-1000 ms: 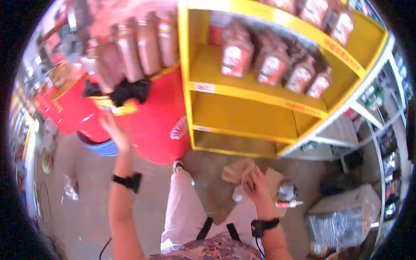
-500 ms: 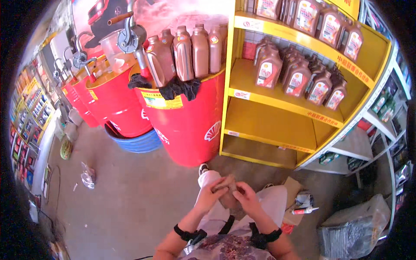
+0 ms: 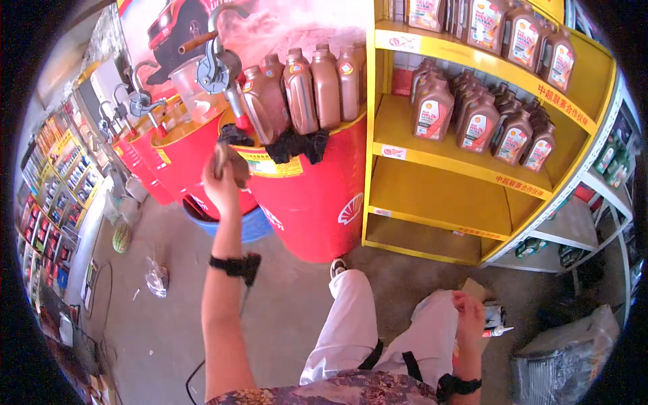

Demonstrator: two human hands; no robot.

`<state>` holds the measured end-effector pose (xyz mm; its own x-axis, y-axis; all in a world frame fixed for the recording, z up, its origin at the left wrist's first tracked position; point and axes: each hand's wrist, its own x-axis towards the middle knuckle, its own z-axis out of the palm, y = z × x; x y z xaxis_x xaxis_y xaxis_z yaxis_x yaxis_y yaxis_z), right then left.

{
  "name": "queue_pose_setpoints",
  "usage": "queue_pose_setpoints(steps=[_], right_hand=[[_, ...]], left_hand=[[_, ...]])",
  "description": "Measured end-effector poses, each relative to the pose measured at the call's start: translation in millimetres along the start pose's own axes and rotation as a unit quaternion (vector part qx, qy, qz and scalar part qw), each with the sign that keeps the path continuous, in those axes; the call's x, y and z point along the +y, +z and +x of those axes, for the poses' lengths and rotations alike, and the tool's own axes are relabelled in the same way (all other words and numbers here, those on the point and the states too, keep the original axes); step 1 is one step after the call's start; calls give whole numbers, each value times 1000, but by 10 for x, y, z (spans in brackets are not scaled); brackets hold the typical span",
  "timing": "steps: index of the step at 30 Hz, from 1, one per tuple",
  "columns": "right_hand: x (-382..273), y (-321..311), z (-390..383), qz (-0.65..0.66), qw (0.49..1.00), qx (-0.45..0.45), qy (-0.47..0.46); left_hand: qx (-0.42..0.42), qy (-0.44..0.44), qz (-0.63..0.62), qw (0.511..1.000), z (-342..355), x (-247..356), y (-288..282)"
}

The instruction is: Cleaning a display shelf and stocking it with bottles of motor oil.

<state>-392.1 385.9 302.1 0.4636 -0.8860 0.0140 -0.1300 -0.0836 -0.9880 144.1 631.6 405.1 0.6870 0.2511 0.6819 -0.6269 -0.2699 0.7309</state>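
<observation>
My left hand [image 3: 221, 185] is raised in front of the red drums, its fingers wrapped round a brown bottle [image 3: 237, 167]. The bottle is tilted and partly covered by my fingers. It is the same brown as the several bottles [image 3: 299, 94] standing on the lid of the nearest red drum [image 3: 307, 202]. Black cloth [image 3: 297, 145] hangs over that drum's rim, just right of the held bottle. Beside my right knee, my right hand [image 3: 469, 316] hovers near a piece of cardboard [image 3: 476, 289] and a white-nozzled tube [image 3: 498, 331]. Blur hides how its fingers lie.
A hand-crank pump [image 3: 219, 71] rises from the drum. To the right stands a yellow shelf [image 3: 445, 196] with rows of labelled brown bottles. A plastic-wrapped stack [image 3: 563, 358] sits at the lower right. On the floor at left lie a clear bag [image 3: 156, 278] and a watermelon [image 3: 121, 237].
My hands were together over my lap on the brown bottle. The left has swung up and left with it toward the drums, while the right has let go and moved right beside my knee.
</observation>
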Motion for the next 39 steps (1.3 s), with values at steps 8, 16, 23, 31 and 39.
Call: queue_pose_setpoints(steps=[8,16,23,31,39], right_hand=[[564,-414,73,59,983,172,38],[266,-331,147,-6,996,92,10],[11,-90,211,-7,997,78,28],[260,-116,222,-30,999,29,16],[-1024,1021,661,-194,922,-14,-335]], left_hand=[[-215,200,369,882,883,-247,838],[-90,101,96,986,493,31,1368],[-115,-39,150,981,876,55,1570],[-93,-6,-162,982,718,579,1071],[-215,-220,-425,851,-467,1558,695]])
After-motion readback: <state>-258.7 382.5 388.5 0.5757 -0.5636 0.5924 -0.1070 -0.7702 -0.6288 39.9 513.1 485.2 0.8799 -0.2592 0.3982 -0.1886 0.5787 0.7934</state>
